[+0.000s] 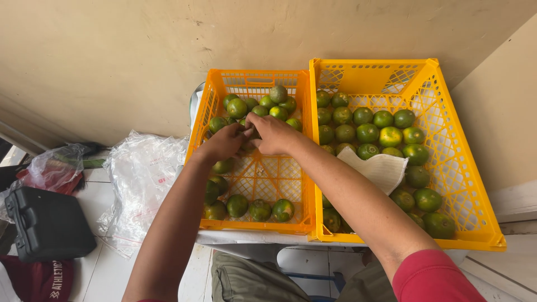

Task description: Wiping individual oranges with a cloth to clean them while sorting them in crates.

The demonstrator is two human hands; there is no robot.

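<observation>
Two yellow plastic crates stand side by side. Both my hands reach into the left crate (208,106). My left hand (222,142) curls over green citrus fruits (238,107) near the crate's middle. My right hand (271,133) meets it fingertip to fingertip, closed around a fruit that is mostly hidden beneath them. More green fruits (260,210) lie along this crate's near wall. The right crate (467,168) is larger and holds several green fruits (368,133) and a white foam net sleeve (379,168).
A heap of clear plastic bags (142,179) lies left of the crates on white tiles. A black hard case (47,223), a dark red cap (42,279) and a bag with red contents (53,170) sit farther left. A beige wall rises behind.
</observation>
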